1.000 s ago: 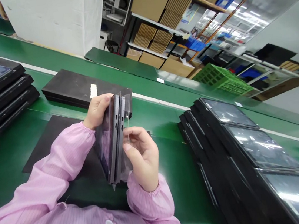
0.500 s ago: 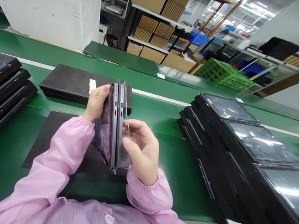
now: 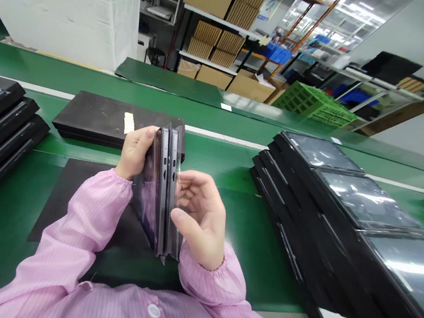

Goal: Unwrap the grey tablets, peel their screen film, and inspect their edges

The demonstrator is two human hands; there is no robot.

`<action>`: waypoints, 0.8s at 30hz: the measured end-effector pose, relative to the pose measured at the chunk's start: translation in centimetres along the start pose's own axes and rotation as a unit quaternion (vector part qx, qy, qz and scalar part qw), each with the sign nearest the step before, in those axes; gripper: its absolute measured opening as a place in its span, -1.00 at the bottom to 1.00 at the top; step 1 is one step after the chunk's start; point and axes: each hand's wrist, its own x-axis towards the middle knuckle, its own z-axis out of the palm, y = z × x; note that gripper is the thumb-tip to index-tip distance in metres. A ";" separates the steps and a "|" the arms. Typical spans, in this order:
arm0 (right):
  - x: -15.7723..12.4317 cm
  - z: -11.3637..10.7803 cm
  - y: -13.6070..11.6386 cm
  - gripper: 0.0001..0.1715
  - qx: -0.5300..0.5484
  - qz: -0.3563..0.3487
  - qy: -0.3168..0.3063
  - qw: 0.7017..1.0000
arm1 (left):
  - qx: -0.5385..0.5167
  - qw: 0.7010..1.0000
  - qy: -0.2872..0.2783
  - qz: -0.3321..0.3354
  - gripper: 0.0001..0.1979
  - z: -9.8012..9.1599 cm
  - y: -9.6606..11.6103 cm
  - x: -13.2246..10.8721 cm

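Two thin dark tablets stand on edge, side by side, in front of my chest; their grey edges with port holes face me. My left hand [image 3: 136, 153] grips the pair near the top, thumb over the edge of the left tablet [image 3: 160, 201], whose glossy screen faces left. Clear plastic film [image 3: 181, 137] wraps round or sticks out past the right tablet [image 3: 171, 189]. Cupped at the right side, my right hand [image 3: 204, 221] has its thumb apart from its curled fingers. Its fingertips are at the film; whether they press on it is hard to see.
A dark foam mat [image 3: 82, 199] lies on the green bench beneath my hands. Behind stands a flat black block [image 3: 89, 111] with a pale label. Stacked black trays holding screens rise at the left [image 3: 3, 123] and right [image 3: 303, 209]. A green crate [image 3: 313, 106] is beyond the bench.
The tablets have come down slightly towards me in my left hand. My right thumb has shifted a little left and down along the right tablet's side.
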 end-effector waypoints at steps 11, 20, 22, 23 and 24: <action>-0.4 0.4 0.1 -0.37 -0.012 -0.039 -0.030 0.999 | 0.003 0.998 -0.039 0.052 -0.37 0.0 1.0 -0.5; -0.9 0.4 -0.2 -0.24 -0.020 -0.018 -0.054 0.998 | 0.006 0.984 -0.089 0.152 -0.45 0.0 1.6 -0.9; -1.0 0.4 -0.4 -0.22 -0.029 -0.008 -0.058 0.998 | 0.007 0.981 -0.103 0.162 -0.47 0.0 1.5 -1.2; -1.0 0.4 -0.5 -0.22 -0.035 -0.004 -0.059 0.998 | 0.007 0.980 -0.107 0.167 -0.48 0.0 1.5 -1.3; -1.0 0.5 -0.5 -0.22 -0.040 -0.002 -0.059 0.997 | 0.007 0.979 -0.109 0.171 -0.49 -0.1 1.5 -1.4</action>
